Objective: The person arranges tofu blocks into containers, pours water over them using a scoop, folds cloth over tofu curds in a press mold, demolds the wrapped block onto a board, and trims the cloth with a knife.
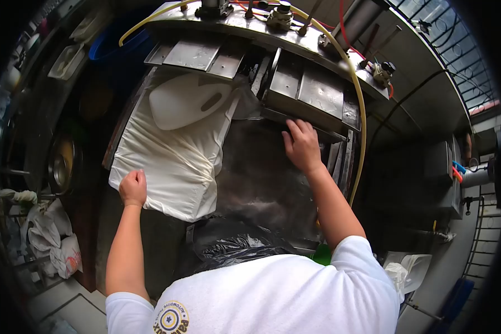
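Observation:
At the left edge of a white cloth (172, 161), my left hand (132, 188) is closed, with its fingers pinched on the fabric. The cloth is wrapped over a flat slab-like shape, with folds bunched toward its right side. A white plastic scoop (188, 101) with a slot handle lies on the far end of the cloth. My right hand (303, 145) has its fingers stretched out at the front edge of a metal box-like plate (309, 92) on the right. Whether the fingertips touch that edge is hard to tell. Nothing shows in this hand.
Behind stands a steel machine frame (250, 22) with cylinders, valves and a yellow hose (363, 122). A second metal plate (195, 53) overhangs the cloth's far end. Black plastic (239, 242) lies close to my body. A blue tub (119, 47) stands at the far left.

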The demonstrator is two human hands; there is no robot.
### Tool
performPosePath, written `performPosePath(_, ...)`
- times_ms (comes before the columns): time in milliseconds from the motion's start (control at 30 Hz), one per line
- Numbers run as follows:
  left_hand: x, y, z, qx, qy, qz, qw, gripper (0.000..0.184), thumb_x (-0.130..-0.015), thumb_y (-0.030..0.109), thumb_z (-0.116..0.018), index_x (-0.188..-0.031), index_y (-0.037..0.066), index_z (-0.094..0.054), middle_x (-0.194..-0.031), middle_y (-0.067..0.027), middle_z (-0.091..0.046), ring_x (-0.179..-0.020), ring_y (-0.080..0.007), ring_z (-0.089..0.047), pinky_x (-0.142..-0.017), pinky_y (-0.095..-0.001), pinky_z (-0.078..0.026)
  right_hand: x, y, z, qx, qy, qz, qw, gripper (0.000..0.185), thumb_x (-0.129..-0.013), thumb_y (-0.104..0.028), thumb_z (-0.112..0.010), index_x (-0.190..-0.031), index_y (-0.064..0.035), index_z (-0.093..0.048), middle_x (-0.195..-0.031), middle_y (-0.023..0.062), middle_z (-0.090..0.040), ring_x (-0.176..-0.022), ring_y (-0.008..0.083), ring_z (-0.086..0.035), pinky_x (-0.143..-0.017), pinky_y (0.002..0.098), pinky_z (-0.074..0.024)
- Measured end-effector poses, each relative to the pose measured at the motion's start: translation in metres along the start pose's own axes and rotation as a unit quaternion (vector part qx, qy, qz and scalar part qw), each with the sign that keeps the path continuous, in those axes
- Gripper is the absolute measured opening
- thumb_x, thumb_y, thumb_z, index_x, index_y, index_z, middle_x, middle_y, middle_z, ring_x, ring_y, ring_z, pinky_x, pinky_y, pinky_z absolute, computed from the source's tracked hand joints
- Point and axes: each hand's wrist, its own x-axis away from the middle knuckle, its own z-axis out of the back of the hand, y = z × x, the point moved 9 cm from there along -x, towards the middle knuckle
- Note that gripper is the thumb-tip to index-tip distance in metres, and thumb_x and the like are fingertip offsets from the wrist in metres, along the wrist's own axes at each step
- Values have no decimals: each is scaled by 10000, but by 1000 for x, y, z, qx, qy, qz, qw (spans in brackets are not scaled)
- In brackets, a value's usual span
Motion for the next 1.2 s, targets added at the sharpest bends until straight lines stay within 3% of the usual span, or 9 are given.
performPosePath(33,0,1,2,-2,5,-7,1000,387,-1002,345,-614,-773,38,-669,-827,-213,-690,-802,-448,-651,-725,-544,-493,-6,11,-4,0,8,-3,1000,242,-923,-199,-730,-1095,-28,-741,-968,175,-728,-914,403,-706,-849,505,-570)
performPosePath(100,0,-2,-1,-10,-4,10,1000,396,-1006,350,-605,-773,37,-675,-822,-218,-686,-800,-452,-650,-726,-547,-496,-3,82,-66,119,-253,-195,940,340,-953,-291,-686,-1160,-28,-743,-1115,204,-734,-1046,418,-698,-926,508,-562)
performPosePath(200,2,-2,3,1,10,13,1000,397,-1001,355,-608,-778,34,-679,-838,-230,-690,-810,-464,-649,-722,-553,-494,0,136,-126,127,-365,-203,900,375,-986,-312,-625,-1241,-58,-732,-1307,253,-686,-1216,427,-661,-1027,508,-539)
performPosePath(400,2,1,10,15,23,7,1000,402,-996,366,-608,-781,36,-689,-849,-233,-702,-829,-470,-658,-735,-559,-498,17,121,-102,90,-338,-282,893,306,-941,-163,-578,-1134,-20,-768,-1246,260,-711,-1168,425,-692,-995,505,-565)
performPosePath(900,3,-5,13,64,51,-72,994,393,-1003,371,-627,-780,57,-703,-807,-189,-712,-800,-427,-680,-725,-525,-524,224,-155,-26,22,-253,-6,967,101,-772,-145,-696,-840,-98,-637,-858,112,-667,-845,321,-671,-712,467,-550)
performPosePath(967,6,-15,9,89,-39,-50,994,339,-996,356,-658,-924,31,-718,-974,-203,-731,-945,-418,-682,-847,-513,-532,233,-172,-20,4,-272,-13,962,96,-780,-135,-687,-848,-93,-632,-867,117,-666,-844,330,-668,-721,468,-548)
performPosePath(1033,42,-5,57,136,205,-234,941,360,-981,301,-691,-1149,-17,-674,-1254,-245,-656,-1172,-441,-603,-1022,-525,-476,241,-185,-13,-3,-303,-16,953,96,-802,-136,-682,-865,-85,-631,-874,129,-662,-852,349,-665,-747,471,-551)
performPosePath(1067,58,-19,58,131,163,-241,948,480,-969,262,-710,-1313,-47,-581,-1434,-269,-523,-1328,-467,-481,-1133,-548,-390,241,-191,-7,-1,-308,-11,951,96,-802,-136,-682,-865,-85,-631,-874,129,-662,-852,349,-665,-747,471,-551)
performPosePath(1200,130,-107,77,128,157,-177,963,428,-984,223,-694,-1307,-36,-584,-1403,-256,-543,-1242,-426,-550,-1087,-505,-444,239,-191,-6,22,-358,-47,932,172,-900,-237,-698,-876,-73,-653,-913,149,-674,-910,370,-667,-795,489,-548)
